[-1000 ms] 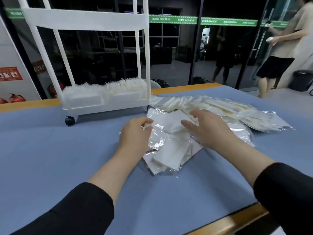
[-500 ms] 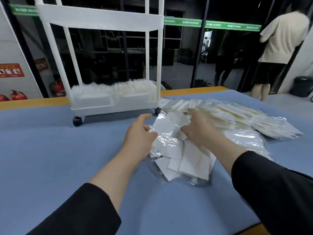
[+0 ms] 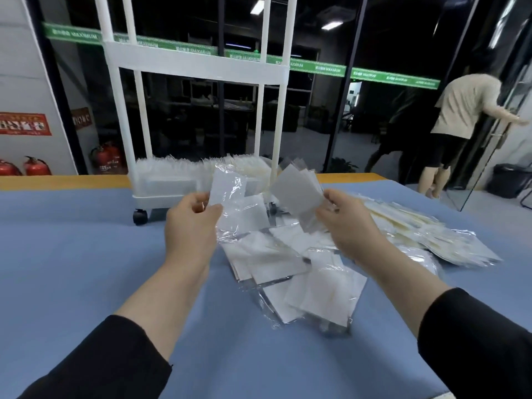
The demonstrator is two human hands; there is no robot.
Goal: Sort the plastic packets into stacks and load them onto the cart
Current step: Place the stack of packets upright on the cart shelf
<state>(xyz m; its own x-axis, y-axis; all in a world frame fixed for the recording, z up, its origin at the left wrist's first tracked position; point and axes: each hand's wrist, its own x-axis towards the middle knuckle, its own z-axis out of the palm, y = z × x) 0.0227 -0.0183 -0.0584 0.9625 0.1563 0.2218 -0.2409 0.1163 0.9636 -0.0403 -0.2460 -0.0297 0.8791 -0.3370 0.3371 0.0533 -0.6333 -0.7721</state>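
My left hand (image 3: 191, 223) pinches a clear plastic packet (image 3: 227, 188) with a white insert, lifted above the table. My right hand (image 3: 344, 223) holds a small fan of similar packets (image 3: 298, 190), also raised. Below and between the hands lies a loose pile of white packets (image 3: 288, 266) on the blue table (image 3: 72, 269). A longer heap of packets (image 3: 417, 234) stretches off to the right. The white wheeled cart (image 3: 198, 67) stands just behind, its bottom tray (image 3: 169, 187) filled with upright packets.
The table's wooden far edge (image 3: 63, 182) runs behind the cart. Beyond the glass stand red fire extinguishers (image 3: 26, 167) at left. A person (image 3: 457, 119) walks by a door at right, near a dark bin (image 3: 509, 180).
Both hands have risen from the pile, each lifting packets off the table toward the cart. The view has tilted up, and the person at right has walked toward the door.
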